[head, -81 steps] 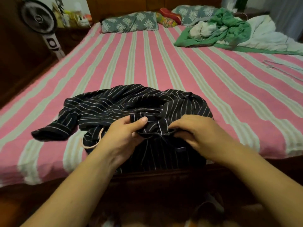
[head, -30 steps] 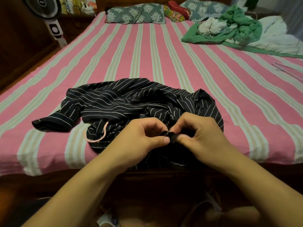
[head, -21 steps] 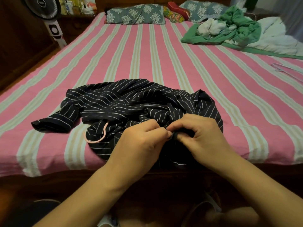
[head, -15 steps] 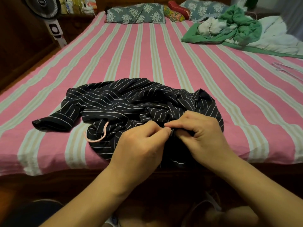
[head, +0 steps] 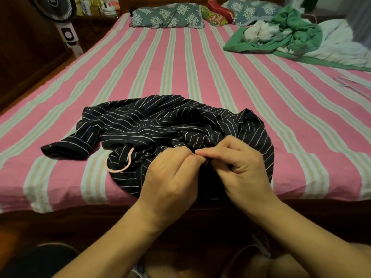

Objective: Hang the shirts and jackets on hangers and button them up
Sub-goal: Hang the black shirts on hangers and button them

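The black shirt with thin white stripes (head: 160, 125) lies crumpled at the near edge of the bed (head: 180, 63), its lower part hanging over the dark wooden bed frame (head: 80, 215). The left hand (head: 170, 177) and the right hand (head: 239, 167) meet at the shirt's front, fingers curled, each pinching a fold of the soft cloth; the pinched spot is hidden between the fingertips. A thin pink hanger hook (head: 122, 163) curves out of the fabric just left of the left hand, and one sleeve (head: 68, 147) stretches flat toward the left. Beyond the shirt the pink sheet with pale stripes runs bare up to two patterned grey pillows (head: 166, 18). A heap of green and white clothes (head: 281, 35) sits at the far right, with a pale wire hanger (head: 349, 83) near the right edge. A standing fan (head: 60, 9) stands off the bed's far left corner; no writing is legible.
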Available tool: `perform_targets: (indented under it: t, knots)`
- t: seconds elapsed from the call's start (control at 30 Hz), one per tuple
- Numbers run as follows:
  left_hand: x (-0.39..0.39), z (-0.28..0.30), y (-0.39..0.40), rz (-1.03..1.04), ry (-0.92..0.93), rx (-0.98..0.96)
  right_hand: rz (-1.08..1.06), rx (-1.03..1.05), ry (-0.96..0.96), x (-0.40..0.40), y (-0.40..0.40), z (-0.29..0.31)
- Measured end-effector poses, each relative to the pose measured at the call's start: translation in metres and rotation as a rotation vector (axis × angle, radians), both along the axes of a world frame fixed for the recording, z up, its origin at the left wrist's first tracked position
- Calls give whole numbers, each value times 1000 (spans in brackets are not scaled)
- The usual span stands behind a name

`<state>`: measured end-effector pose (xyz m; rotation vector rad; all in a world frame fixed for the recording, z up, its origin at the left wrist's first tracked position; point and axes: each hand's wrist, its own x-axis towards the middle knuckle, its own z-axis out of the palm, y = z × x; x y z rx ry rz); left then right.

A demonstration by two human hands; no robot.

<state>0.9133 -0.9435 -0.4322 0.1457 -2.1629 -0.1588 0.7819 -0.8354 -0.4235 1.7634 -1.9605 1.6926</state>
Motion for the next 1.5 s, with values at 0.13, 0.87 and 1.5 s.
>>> perform_targets:
  t: [0.13, 0.87, 1.5]
  knots:
    - [-3, -2, -5, 3, -25, -1, -23, 2, 109, -6, -4, -2]
    - [7, -7, -19, -26, 30, 44, 149, -18, 313, -20, -14, -6]
    - [31, 4, 19, -251, -149, 624, -33, 34, 629, -12, 23, 12]
